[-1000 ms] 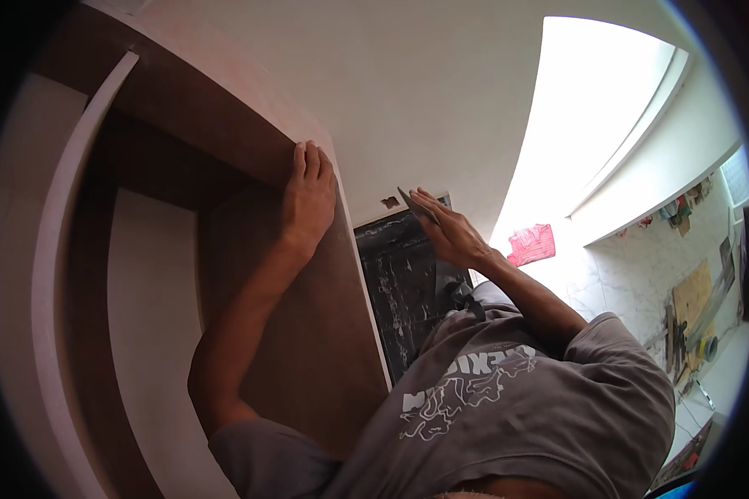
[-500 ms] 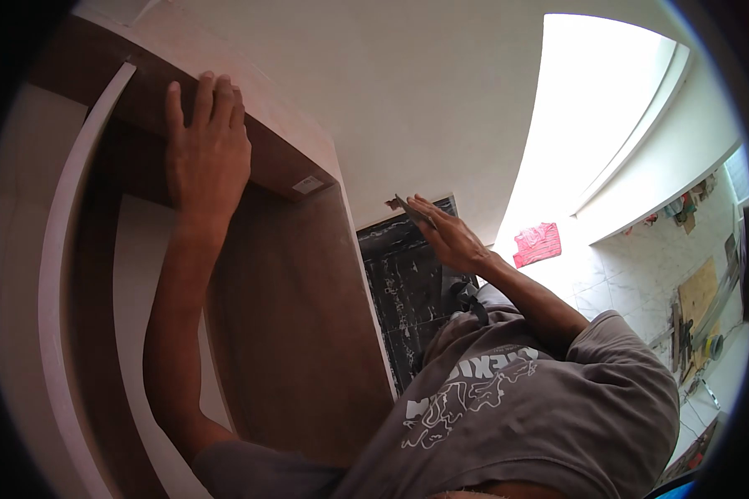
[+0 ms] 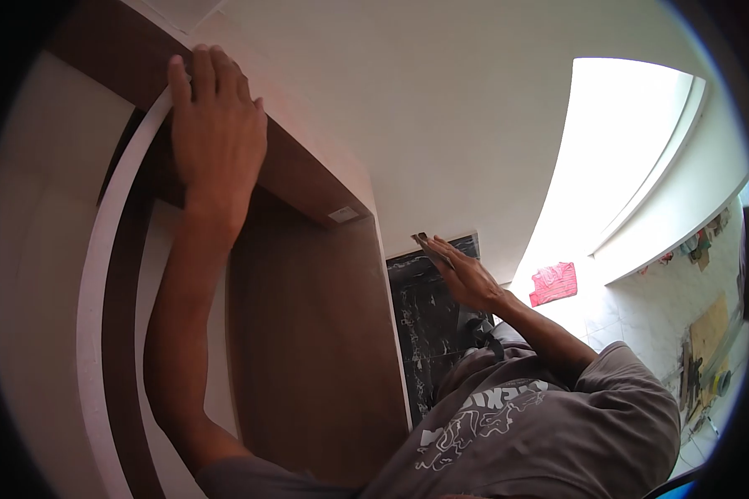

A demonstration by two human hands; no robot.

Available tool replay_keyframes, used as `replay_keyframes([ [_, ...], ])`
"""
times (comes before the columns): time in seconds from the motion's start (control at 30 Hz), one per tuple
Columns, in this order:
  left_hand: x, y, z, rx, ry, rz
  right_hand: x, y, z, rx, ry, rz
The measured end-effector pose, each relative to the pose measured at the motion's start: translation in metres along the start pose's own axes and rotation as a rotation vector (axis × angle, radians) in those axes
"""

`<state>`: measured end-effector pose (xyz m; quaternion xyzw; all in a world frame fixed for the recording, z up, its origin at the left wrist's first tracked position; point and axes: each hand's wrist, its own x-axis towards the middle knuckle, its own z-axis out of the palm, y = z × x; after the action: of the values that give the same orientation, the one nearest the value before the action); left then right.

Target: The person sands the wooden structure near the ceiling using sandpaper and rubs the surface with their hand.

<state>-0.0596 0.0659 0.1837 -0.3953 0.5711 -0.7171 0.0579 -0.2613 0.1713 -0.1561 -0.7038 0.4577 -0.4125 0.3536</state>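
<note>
My left hand (image 3: 218, 125) lies with spread fingers on the front edge of a brown wooden cabinet (image 3: 308, 333), near the upper end of its pale-edged upright board (image 3: 100, 274). Nothing shows in its grasp. Toward the middle, my right hand (image 3: 468, 274) has a thin flat dark piece (image 3: 432, 248) pressed between thumb and fingers, in front of the pale wall and a black marbled panel (image 3: 429, 333). A small white label (image 3: 343, 214) is stuck inside the cabinet's upper board, near the corner.
A pink folded cloth (image 3: 553, 284) lies on the bright floor to the right. Farther right, a wooden board (image 3: 709, 333), a tape roll (image 3: 724, 382) and tools lie on white marbled tiles. A pale wall (image 3: 458, 125) rises beyond the cabinet.
My left hand has moved from the cabinet's corner leftward along its edge, toward the upright, uncovering the label. The right hand keeps its flat piece. The view has shifted, moving the scene right and down.
</note>
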Motion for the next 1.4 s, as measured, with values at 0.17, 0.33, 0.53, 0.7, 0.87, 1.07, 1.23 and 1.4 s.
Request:
replay_keyframes([
  [0.17,-0.003,0.003,-0.005,-0.015,-0.036,0.018,-0.002,0.004,-0.001,0.007,0.011,-0.014],
  [0.33,0.013,-0.014,-0.016,0.041,-0.063,-0.091,0.000,0.001,0.001,0.012,0.034,-0.037],
  [0.53,-0.007,0.004,-0.010,-0.102,-0.024,0.035,0.018,-0.018,-0.025,0.087,-0.064,0.003],
  [0.7,-0.043,0.014,-0.005,-0.505,0.069,0.024,0.081,-0.091,-0.090,0.317,-0.147,0.069],
  [0.87,-0.089,0.017,0.030,-1.183,-0.117,-0.452,0.183,-0.150,-0.105,0.303,0.073,-0.768],
  [1.07,-0.090,-0.003,0.071,-1.789,-0.233,-1.166,0.260,-0.233,-0.095,0.059,0.192,-1.027],
  [1.23,-0.082,-0.010,0.077,-2.183,-0.154,-1.155,0.247,-0.250,-0.075,-0.002,0.293,-1.040],
  [1.4,-0.085,-0.001,0.110,-2.431,-0.119,-1.154,0.241,-0.242,-0.072,-0.016,0.315,-1.092],
])
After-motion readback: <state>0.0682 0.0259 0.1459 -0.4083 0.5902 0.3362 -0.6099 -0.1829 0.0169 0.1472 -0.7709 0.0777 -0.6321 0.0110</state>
